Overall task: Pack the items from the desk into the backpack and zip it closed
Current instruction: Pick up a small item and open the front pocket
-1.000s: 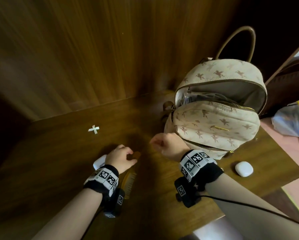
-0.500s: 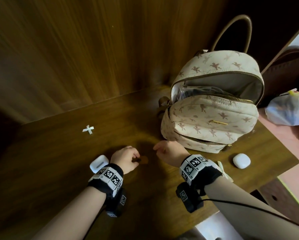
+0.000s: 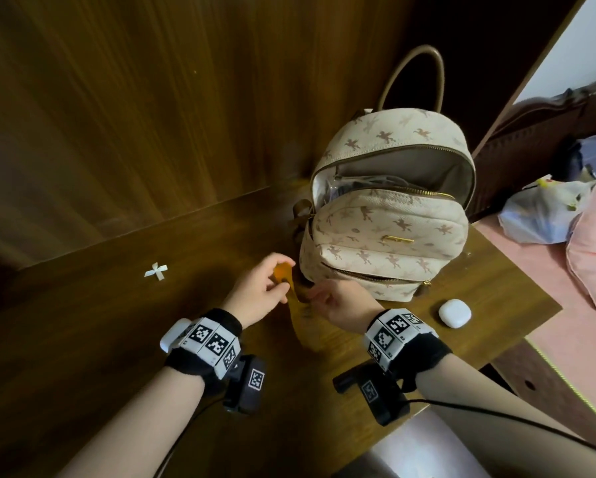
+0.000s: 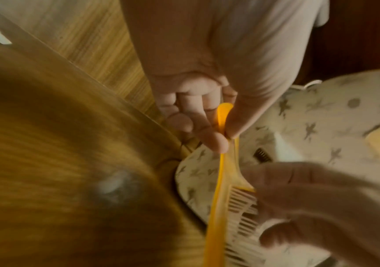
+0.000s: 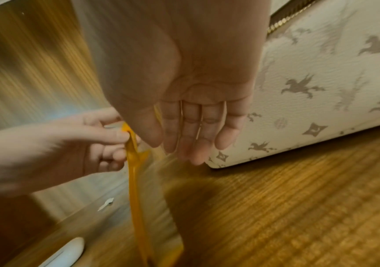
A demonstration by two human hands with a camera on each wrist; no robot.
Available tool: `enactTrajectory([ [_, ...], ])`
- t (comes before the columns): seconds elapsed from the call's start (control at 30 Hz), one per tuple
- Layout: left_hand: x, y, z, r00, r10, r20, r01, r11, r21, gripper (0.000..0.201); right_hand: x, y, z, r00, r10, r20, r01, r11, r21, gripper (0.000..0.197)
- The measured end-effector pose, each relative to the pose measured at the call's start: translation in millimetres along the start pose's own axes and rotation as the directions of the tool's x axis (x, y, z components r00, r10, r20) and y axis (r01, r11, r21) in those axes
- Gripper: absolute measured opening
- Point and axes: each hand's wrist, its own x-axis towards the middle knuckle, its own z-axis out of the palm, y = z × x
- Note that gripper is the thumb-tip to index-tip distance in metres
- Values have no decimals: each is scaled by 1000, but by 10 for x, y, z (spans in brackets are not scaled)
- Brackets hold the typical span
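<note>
Orange comb (image 4: 224,173) handle is pinched by left hand (image 3: 260,291); right hand (image 3: 338,303) fingers relaxed, touching teeth. Judged light, stiff; best held at spine, not thin teeth.

Comb (image 5: 136,189) teeth motion-blurred, lower end off-frame; backpack (image 3: 386,232) contents indistinct in shadow.

Orange comb (image 4: 218,191); cream backpack (image 3: 389,236), brown winged-horse print; white case (image 3: 454,312).

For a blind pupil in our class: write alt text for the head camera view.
A left hand pinches an orange comb by its handle while the right hand touches its teeth, before an open backpack on a wooden desk.
</note>
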Motion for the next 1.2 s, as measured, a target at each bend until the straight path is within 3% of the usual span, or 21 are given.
enactTrajectory([
  [0.2,-8,392,0,996,59,-67,-74,967,-244,12,-273,57,-169,986,161,-52,-149,973,178,44],
  [0.37,-46,544,120,992,70,-107,-100,946,-308,7,-545,226,-340,968,243,-64,-204,910,360,50],
  [0.53,-82,608,251,988,93,-126,-125,954,-274,6,-691,457,-433,962,149,-229,-111,979,170,32],
  [0.83,-143,672,367,964,123,-236,-173,963,-205,9,-734,640,-406,929,101,-356,-100,995,22,30],
  [1.0,-158,666,368,937,177,-302,-237,955,-177,12,-759,650,-323,922,100,-374,-96,995,29,38],
  [1.2,-81,688,471,903,340,-261,-341,939,46,7,-766,683,-361,921,57,-386,-97,992,-86,33],
])
